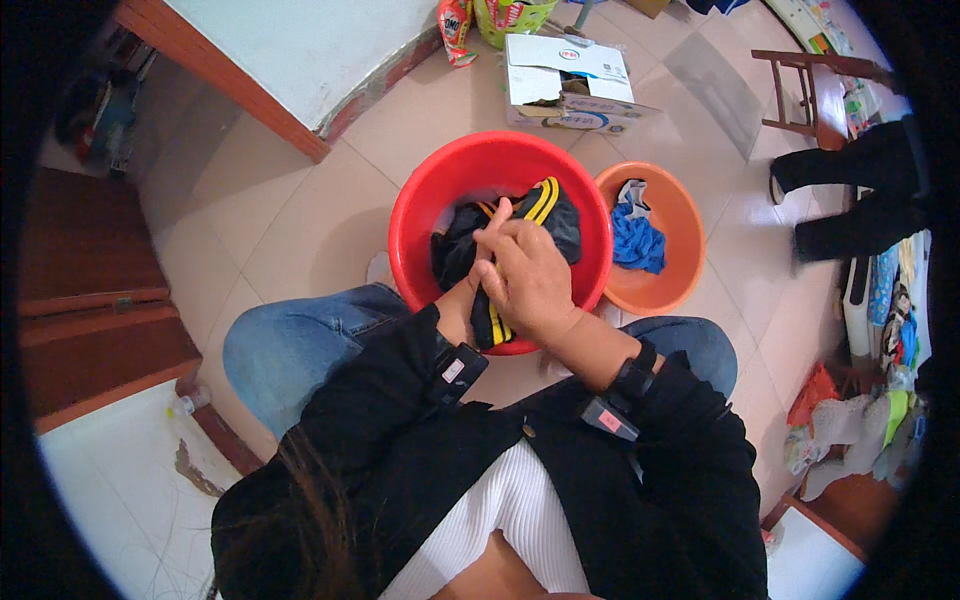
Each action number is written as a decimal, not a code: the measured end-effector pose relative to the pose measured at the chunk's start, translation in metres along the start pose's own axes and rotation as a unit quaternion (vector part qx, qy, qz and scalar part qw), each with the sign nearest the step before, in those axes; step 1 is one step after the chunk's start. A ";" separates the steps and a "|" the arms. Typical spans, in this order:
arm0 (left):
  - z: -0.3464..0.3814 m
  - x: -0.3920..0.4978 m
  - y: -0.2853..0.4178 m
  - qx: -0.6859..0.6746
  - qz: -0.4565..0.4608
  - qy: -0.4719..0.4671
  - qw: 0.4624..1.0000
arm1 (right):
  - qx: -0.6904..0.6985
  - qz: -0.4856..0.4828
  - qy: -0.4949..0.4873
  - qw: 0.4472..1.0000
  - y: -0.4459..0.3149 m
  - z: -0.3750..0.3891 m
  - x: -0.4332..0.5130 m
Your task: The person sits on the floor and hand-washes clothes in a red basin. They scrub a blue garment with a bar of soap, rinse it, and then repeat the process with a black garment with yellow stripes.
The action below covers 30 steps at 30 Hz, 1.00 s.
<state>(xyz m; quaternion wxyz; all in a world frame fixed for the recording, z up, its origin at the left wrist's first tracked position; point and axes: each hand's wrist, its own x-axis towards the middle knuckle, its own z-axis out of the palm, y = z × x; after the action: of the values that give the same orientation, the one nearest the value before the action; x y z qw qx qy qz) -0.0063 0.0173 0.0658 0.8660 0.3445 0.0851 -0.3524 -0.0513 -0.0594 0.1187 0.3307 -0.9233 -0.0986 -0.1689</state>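
Before me stands a red plastic basin [409,225] holding a black garment with yellow stripes [564,217]. Over the basin, my right hand [534,276] lies across my left hand [498,216], its fingers bent. Much of the left hand is covered, so its grip cannot be made out. A striped end of the garment [495,328] hangs toward the basin's near rim, beside my left wrist. Touching or close to the red basin on the right is a smaller orange basin [686,251]. Blue cloth with a pale grey part [637,238] lies inside it.
A torn-open cardboard carton [570,86] sits beyond the basins, near a red pouch [454,34] and a green basket [514,19]. On the right are a wooden stool [814,94] and another person's dark-clad legs [855,187]. A wall corner [321,150] juts in at left.
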 end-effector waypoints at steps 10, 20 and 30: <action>-0.026 0.030 -0.017 -0.287 -0.079 -0.218 0.929 | 0.121 0.245 0.146 0.951 0.059 0.004 0.030; -0.042 0.037 -0.017 -0.286 -0.049 -0.188 0.938 | -0.149 0.056 0.046 0.986 0.045 0.020 0.016; -0.025 0.026 -0.009 -0.289 -0.058 -0.087 0.952 | -0.161 0.023 -0.033 0.986 0.062 0.017 0.019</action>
<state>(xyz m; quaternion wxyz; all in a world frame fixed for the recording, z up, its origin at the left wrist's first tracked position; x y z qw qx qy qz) 0.0091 0.0141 0.0320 0.9104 0.0421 0.1275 -0.3912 -0.0114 -0.0942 0.0779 0.1785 -0.9714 -0.0600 -0.1446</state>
